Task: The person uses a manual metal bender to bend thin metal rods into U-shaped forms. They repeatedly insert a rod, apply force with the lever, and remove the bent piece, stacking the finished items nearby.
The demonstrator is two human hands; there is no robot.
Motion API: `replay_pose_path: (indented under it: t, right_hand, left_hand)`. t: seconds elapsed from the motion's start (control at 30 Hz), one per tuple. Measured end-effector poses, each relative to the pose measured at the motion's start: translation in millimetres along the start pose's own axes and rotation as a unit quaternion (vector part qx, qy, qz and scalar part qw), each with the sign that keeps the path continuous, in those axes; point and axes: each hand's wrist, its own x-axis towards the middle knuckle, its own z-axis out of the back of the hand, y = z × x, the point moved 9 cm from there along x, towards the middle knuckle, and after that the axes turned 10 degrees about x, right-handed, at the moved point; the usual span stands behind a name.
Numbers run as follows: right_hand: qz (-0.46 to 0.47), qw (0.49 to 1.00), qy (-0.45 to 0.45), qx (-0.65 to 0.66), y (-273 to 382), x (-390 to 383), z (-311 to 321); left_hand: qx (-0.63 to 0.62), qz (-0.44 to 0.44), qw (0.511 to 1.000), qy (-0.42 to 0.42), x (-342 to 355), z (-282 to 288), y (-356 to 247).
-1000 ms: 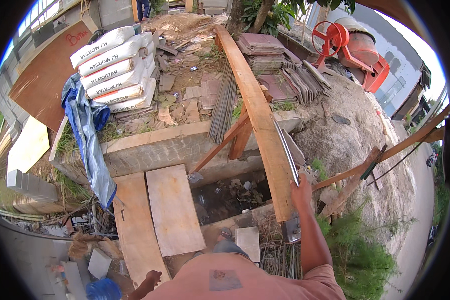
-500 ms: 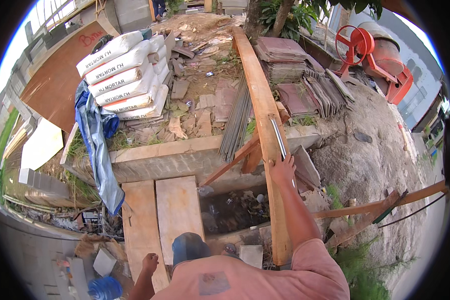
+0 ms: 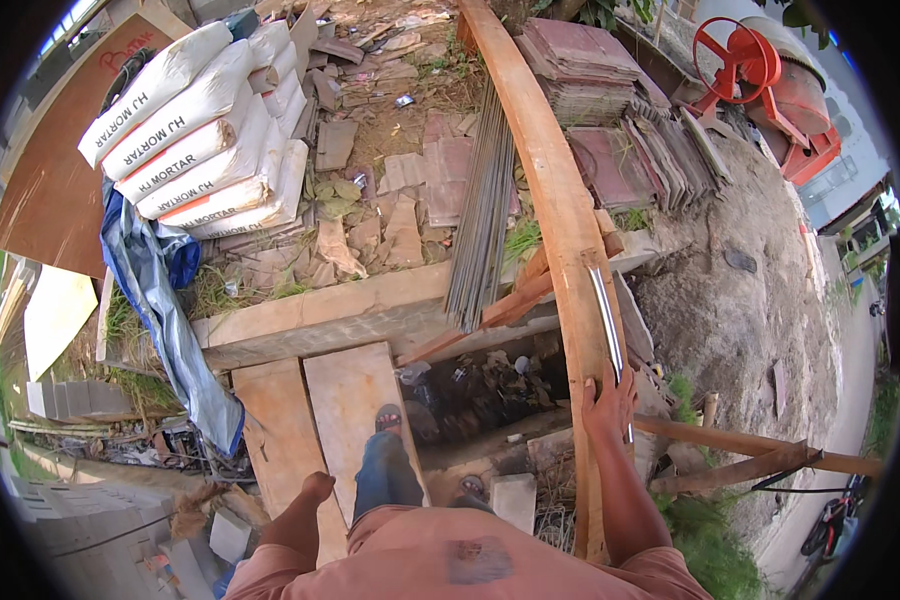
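A long wooden beam (image 3: 567, 235) runs away from me on the right, resting on a wooden support (image 3: 530, 282). Along its top lies a thin, shiny silver metal bar (image 3: 606, 318). My right hand (image 3: 606, 398) rests on the beam and over part of the bar, its fingers stretched forward. Down at my left side hangs my left hand (image 3: 318, 487), loosely closed above the boards, with nothing visible in it. Under my forward foot is a pale board (image 3: 348, 385), beside a second board (image 3: 270, 420).
A debris-filled pit (image 3: 485, 395) lies between the boards and the beam. Beyond the low wall (image 3: 320, 322) are stacked white sacks (image 3: 200, 135), metal rods (image 3: 480, 215) and piled tiles (image 3: 580, 70). Crossed timbers (image 3: 750, 440) stand right, below an orange mixer (image 3: 785, 100).
I have stepped forward, one foot now showing on the pale board. My right hand has shifted nearer the bar's close end. My left hand has swung slightly forward.
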Motion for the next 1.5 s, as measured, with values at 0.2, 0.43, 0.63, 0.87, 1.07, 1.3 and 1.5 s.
replay_pose_path:
  t: [0.2,0.43,0.63,0.87,1.07,1.3,1.5]
  right_hand:
    - [-0.001,1.000,0.016,-0.006,3,4,6]
    - [-0.019,0.999,0.035,-0.017,-5,-5,-2]
    - [0.001,0.999,0.053,-0.014,0,0,0]
    - [0.011,0.998,0.058,-0.020,2,4,-2]
    - [0.006,0.998,0.060,-0.027,1,2,0]
    - [0.011,0.999,0.045,-0.019,2,3,0]
    - [-0.011,0.998,0.066,-0.017,4,1,-1]
  left_hand:
    - [-0.222,-0.003,0.957,-0.185,147,307,-13]
    - [-0.231,-0.073,0.925,-0.292,271,476,-117]
    - [-0.240,0.041,0.948,-0.204,358,413,-161]
    - [-0.255,0.113,0.930,-0.240,382,383,-162]
    - [-0.301,0.012,0.908,-0.293,386,384,-152]
    - [-0.175,0.034,0.946,-0.270,369,389,-149]
    - [-0.457,-0.117,0.874,-0.112,288,332,-155]
